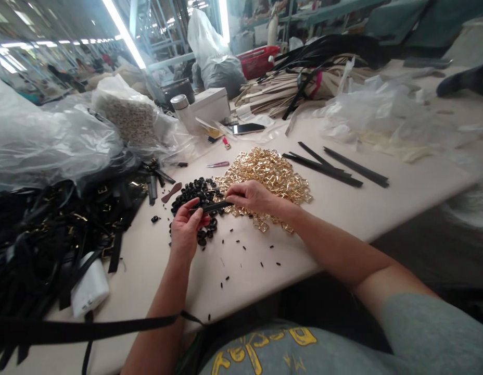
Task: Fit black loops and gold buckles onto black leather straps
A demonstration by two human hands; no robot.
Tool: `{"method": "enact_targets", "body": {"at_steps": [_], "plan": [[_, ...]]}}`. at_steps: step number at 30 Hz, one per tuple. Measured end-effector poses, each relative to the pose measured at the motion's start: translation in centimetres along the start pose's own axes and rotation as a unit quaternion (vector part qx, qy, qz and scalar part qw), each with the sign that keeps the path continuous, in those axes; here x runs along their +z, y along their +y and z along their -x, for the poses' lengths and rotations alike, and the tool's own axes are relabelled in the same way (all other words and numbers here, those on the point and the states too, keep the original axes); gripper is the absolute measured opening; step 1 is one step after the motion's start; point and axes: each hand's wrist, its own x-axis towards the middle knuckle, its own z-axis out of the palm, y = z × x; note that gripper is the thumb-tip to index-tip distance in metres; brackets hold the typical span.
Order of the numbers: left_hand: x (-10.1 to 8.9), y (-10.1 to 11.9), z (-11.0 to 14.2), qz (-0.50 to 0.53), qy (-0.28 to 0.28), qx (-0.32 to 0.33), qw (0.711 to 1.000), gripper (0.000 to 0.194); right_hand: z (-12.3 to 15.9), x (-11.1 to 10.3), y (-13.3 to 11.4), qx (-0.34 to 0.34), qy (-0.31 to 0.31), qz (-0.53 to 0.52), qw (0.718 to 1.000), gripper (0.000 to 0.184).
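Over the small black pieces [194, 190], both hands [249, 198] pinch a black strip [215, 207], its ends obscured.

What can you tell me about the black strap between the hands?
The black strap is narrow, straight and leather-like, with a slight sheen. The left hand grips one end and the right hand pinches the other; fingers partly cover it. It appears in front of the black loops; whether it touches them is unclear.

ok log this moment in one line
left hand: holds black strip | right hand: holds same strip | nearby: gold metal pieces, black loops
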Motion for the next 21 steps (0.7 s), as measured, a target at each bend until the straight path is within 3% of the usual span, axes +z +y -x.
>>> {"method": "enact_targets", "body": {"at_steps": [8, 17, 21], "plan": [[0.7, -0.2, 0.3, 0.004, -0.021, -0.035, 0.999, 0.064, 0.7, 2.4, -0.7, -0.121, 0.048, 0.093, 0.987, 0.019], [0.8, -0.7, 0.4, 0.014, -0.046, -0.056, 0.997, 0.073, 0.8, 3.1, -0.3, -0.15, 0.075, 0.148, 0.975, 0.017], [0.6, -0.6, 0.5, 0.013, -0.057, -0.045, 0.997, 0.065, 0.8, 3.1, -0.4, -0.154, 0.068, 0.154, 0.974, 0.019]]}}
